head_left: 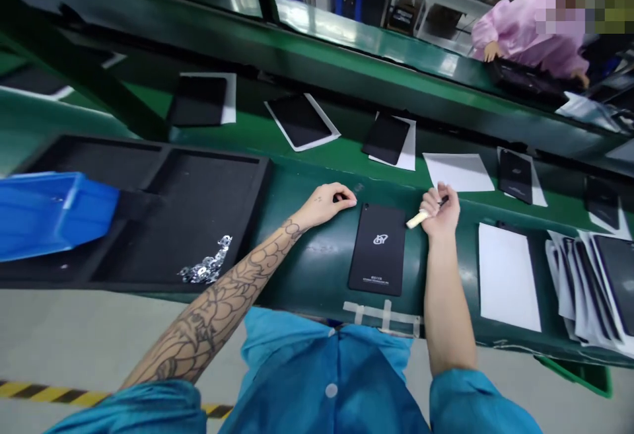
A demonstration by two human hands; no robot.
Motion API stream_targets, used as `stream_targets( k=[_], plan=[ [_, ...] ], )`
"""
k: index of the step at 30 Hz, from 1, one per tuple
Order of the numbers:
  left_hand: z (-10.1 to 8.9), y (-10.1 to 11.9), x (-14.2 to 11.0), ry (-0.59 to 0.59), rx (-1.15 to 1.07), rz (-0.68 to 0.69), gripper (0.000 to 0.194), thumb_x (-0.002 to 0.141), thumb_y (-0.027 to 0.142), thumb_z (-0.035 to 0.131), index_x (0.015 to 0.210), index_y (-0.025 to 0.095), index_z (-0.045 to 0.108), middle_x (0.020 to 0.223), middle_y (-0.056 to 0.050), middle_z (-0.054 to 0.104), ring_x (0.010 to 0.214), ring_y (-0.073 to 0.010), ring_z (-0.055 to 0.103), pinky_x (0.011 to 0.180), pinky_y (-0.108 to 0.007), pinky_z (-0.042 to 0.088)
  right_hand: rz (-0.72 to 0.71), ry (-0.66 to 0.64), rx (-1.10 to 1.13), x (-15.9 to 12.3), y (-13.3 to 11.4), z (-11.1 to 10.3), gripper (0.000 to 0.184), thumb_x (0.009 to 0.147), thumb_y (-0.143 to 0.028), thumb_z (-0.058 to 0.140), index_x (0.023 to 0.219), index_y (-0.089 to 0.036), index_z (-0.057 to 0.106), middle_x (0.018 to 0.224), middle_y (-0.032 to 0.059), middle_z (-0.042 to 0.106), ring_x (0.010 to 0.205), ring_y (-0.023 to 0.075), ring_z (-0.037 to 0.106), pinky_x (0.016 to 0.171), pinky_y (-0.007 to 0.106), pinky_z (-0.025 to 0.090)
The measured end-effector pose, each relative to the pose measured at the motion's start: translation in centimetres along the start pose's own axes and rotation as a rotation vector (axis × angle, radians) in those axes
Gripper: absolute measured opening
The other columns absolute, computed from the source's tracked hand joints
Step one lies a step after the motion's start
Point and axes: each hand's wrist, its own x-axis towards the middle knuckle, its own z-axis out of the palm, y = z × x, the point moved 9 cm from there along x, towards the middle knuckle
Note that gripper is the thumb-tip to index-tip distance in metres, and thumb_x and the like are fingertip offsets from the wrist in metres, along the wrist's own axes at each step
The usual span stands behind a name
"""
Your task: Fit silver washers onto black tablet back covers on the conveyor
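A black tablet [376, 249] lies back-up, white logo showing, on the green bench in front of me. My left hand [327, 201] rests just left of its top corner, fingers curled in a pinch on something small and dark that I cannot make out. My right hand [440, 209] sits by the tablet's top right corner, closed on a pale stick-like tool [417, 219] whose end points toward the tablet.
A black foam tray [148, 222] at left holds a heap of small silver parts [205, 267]; a blue bin [49, 213] overlaps it. Several tablets on white sheets lie along the belt [297, 120]. A white sheet [508, 275] and stacked tablets [594, 282] sit right. A person in pink [525, 31] works opposite.
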Motion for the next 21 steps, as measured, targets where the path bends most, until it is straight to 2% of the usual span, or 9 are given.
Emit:
stream_targets(
  k=[2,5,8,11,16,21],
  plan=[
    [0.7,1.0,1.1,-0.010,0.122,0.057,0.026,0.094,0.048,0.079,0.092,0.023,0.084,0.108,-0.009,0.077,0.103,-0.0274,0.064,0.107,-0.050,0.052,-0.083,0.032,0.198,0.4,-0.5,-2.9,0.024,0.084,-0.040,0.083,0.083,-0.028,0.062,0.063,-0.0079,0.034,0.048,0.0105,0.027,0.038,0.022,0.027],
    [2.3,1.6,2.3,-0.088,0.244,0.083,0.019,0.093,0.044,0.081,0.094,0.025,0.085,0.116,-0.009,0.072,0.119,-0.0324,0.055,0.116,-0.055,0.043,-0.072,0.062,0.213,0.2,-0.1,-4.4,0.026,0.086,-0.040,0.082,0.083,-0.028,0.059,0.064,-0.0072,0.034,0.049,0.0114,0.027,0.038,0.023,0.030],
    [3.1,1.3,2.9,-0.159,0.301,0.049,0.014,0.094,0.039,0.081,0.097,0.026,0.085,0.120,-0.009,0.069,0.123,-0.0336,0.051,0.117,-0.055,0.040,-0.049,0.124,0.136,0.1,0.3,-4.2,0.031,0.086,-0.047,0.081,0.083,-0.028,0.056,0.065,-0.0075,0.029,0.049,0.0121,0.025,0.038,0.023,0.031],
    [3.0,1.1,3.1,-0.197,0.344,0.020,0.012,0.094,0.037,0.080,0.098,0.026,0.083,0.121,-0.009,0.069,0.121,-0.0329,0.053,0.118,-0.055,0.038,-0.031,0.165,0.119,0.3,0.5,-3.9,0.033,0.086,-0.048,0.079,0.082,-0.028,0.054,0.066,-0.0077,0.026,0.050,0.0118,0.025,0.038,0.023,0.032],
    [3.1,1.5,3.7,-0.291,0.421,0.005,0.015,0.094,0.039,0.078,0.099,0.025,0.082,0.118,-0.009,0.069,0.116,-0.0326,0.054,0.115,-0.054,0.040,-0.046,0.112,0.245,0.5,0.5,-3.4,0.033,0.089,-0.041,0.080,0.082,-0.026,0.052,0.064,-0.0078,0.028,0.048,0.0081,0.026,0.039,0.017,0.031],
    [3.2,1.6,5.3,-0.379,0.595,-0.122,0.023,0.088,0.041,0.082,0.101,0.023,0.078,0.118,-0.010,0.064,0.117,-0.0332,0.055,0.109,-0.049,0.046,-0.004,0.122,0.321,0.4,1.2,-3.1,0.029,0.093,-0.036,0.077,0.081,-0.024,0.053,0.063,-0.0091,0.027,0.046,0.0070,0.026,0.038,0.016,0.032]
  ],
)
